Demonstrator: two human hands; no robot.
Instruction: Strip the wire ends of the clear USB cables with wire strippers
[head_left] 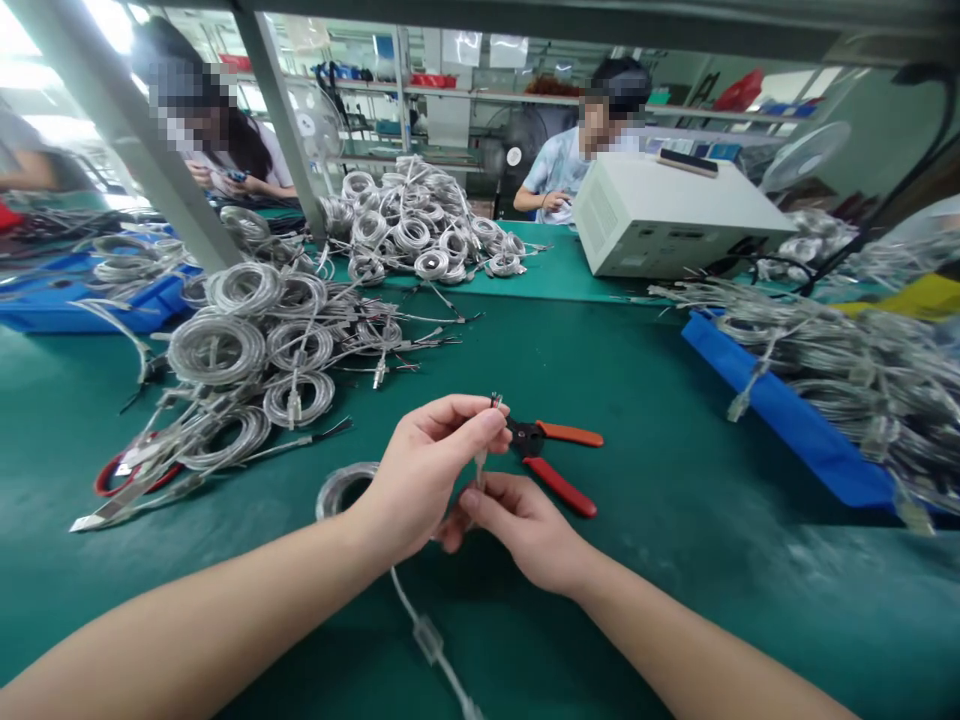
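Observation:
My left hand (439,450) pinches the stripped end of a clear-jacketed cable (481,462), whose thin dark and red wires (496,400) stick up past the fingertips. Just below it, my right hand (517,520) grips the same cable between thumb and fingers. Part of a cable coil (341,488) shows behind my left wrist. From under my hands a cable length with a clear bulge (428,638) runs to the bottom edge. Right behind the hands lie wire strippers (559,455) with one orange and one red handle, their jaws partly covered by my fingers.
Coiled cables (255,350) are heaped at left, beside red-handled scissors (112,475). Another heap (420,225) lies at the back. A blue tray (787,420) full of cables stands right, a grey box-shaped device (667,215) behind it. Two people sit across the bench; a third is partly visible at far left.

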